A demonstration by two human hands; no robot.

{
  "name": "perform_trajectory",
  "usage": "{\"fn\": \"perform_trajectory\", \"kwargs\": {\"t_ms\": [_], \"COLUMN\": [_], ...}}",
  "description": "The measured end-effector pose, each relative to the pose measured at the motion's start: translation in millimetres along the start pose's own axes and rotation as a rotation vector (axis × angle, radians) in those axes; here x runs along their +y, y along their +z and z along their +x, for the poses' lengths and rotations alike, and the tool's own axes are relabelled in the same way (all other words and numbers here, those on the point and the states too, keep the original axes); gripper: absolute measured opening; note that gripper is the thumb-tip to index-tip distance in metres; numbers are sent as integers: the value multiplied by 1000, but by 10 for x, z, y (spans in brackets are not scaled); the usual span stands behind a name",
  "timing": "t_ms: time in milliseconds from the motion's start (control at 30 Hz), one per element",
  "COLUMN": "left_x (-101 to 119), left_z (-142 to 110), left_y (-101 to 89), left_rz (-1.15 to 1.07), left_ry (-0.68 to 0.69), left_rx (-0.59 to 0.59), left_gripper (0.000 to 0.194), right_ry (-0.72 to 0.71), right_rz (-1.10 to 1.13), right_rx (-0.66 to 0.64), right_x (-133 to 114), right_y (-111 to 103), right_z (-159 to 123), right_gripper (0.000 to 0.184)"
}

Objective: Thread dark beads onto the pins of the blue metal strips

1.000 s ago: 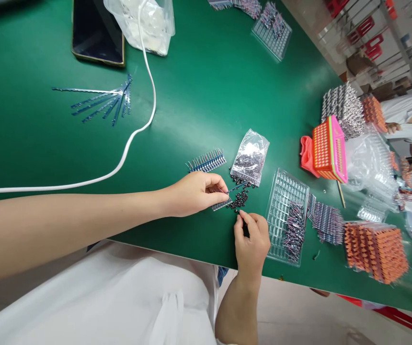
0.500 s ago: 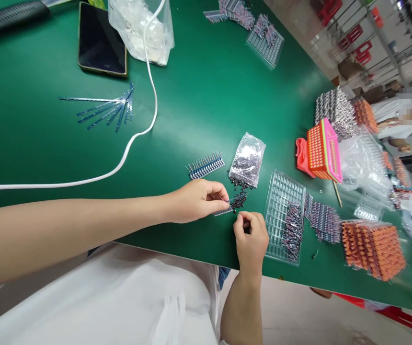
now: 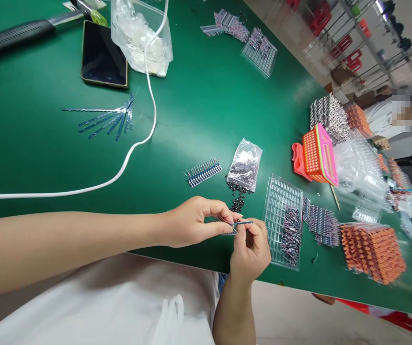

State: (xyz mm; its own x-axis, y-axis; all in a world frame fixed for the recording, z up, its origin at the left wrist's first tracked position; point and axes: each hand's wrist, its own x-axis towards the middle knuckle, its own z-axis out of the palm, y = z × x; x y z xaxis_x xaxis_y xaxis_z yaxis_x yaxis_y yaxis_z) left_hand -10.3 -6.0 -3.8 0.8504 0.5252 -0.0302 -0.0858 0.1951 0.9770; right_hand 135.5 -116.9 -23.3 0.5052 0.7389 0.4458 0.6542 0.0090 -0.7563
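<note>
Green tabletop [image 3: 191, 115] bears one hammer [image 3: 17, 38], one phone [image 3: 104, 56] and one white cable [image 3: 48, 195]. Left hand [image 3: 188, 223] pinches one thin blue strip [image 3: 246, 222] between thumb and fingertips; the strip's far end reaches the right hand [image 3: 251, 256], whose fingers are curled nearly together, though I cannot tell whether they grip anything. Just beyond both lie beads [image 3: 237, 204], too many to count, by one bag [image 3: 246, 163]; one tray [image 3: 273, 208] sits right of them.
</note>
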Motion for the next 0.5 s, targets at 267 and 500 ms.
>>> {"fn": "perform_trajectory", "kwargs": {"t_ms": [267,500], "left_x": [3,6], "left_z": [0,1], "left_y": [1,2], "left_rz": [15,51], "left_ry": [52,77], "left_rx": [7,4], "left_gripper": [8,8], "right_ry": [-202,-198], "right_rz": [-133,-164], "right_rx": [114,131], "right_x": [72,55], "right_y": [28,28], "right_z": [-55,-77], "right_gripper": [17,16]}}
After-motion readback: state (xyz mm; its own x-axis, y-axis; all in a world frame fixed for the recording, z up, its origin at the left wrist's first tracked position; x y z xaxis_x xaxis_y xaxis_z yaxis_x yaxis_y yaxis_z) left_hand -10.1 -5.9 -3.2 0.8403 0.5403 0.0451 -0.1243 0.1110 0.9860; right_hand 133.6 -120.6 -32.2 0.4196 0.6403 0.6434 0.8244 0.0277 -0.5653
